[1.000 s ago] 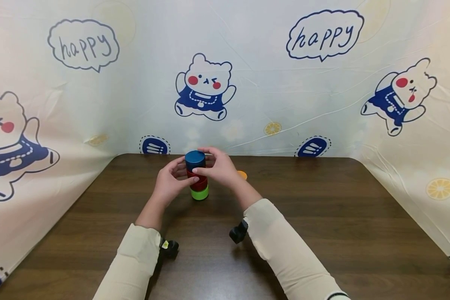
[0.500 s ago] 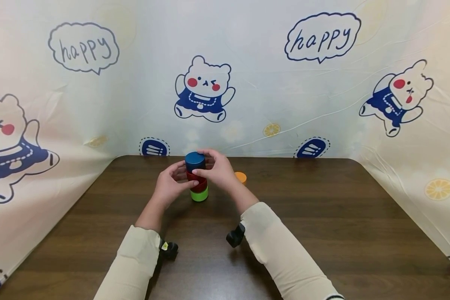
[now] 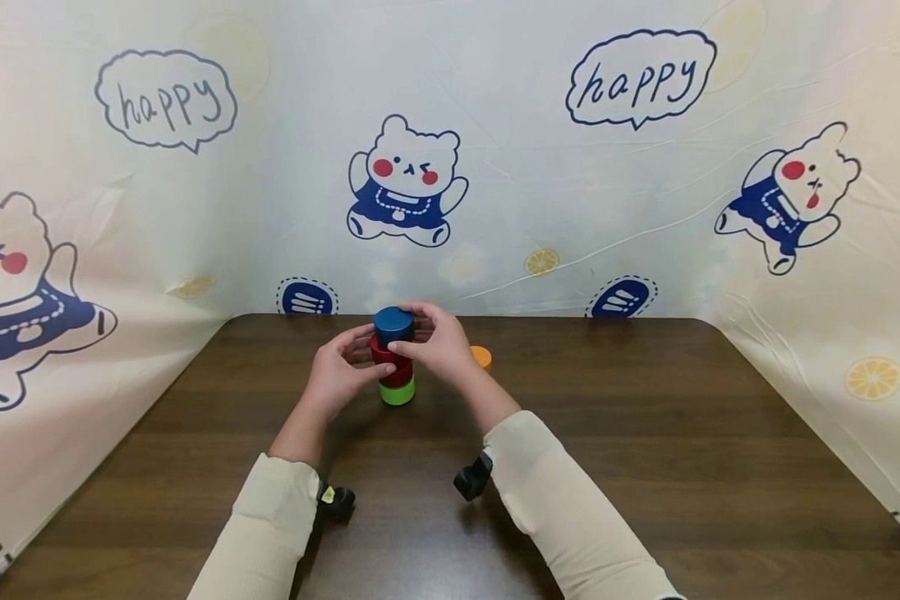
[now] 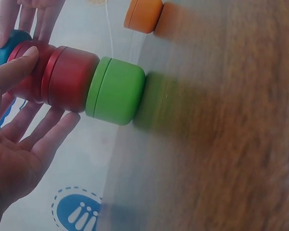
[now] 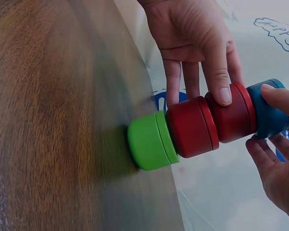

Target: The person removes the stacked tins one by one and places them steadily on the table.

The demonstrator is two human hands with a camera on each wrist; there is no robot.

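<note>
Several small round lidded jars stand in one stack towards the back of the table. The green jar (image 3: 397,393) rests on the wood, and a lower red jar (image 5: 189,129) sits on it. Above that, my left hand (image 3: 333,375) grips the upper red jar (image 5: 237,120), thumb on the near side and fingers on the other. The blue jar (image 3: 394,325) tops the stack, held between the thumb and fingers of my right hand (image 3: 446,348). The upper red jar looks slightly offset from its neighbours. Fingers hide parts of both upper jars.
An orange jar (image 3: 482,357) stands by itself on the table, just right of the stack and partly behind my right wrist. The brown wooden table (image 3: 607,467) reaches back to a printed cloth backdrop (image 3: 525,192), which also rises on both sides.
The blue jar has shifted slightly right relative to the upper red one, with my right hand holding it. My left hand stays on the red jar. The head view has tilted up a little.
</note>
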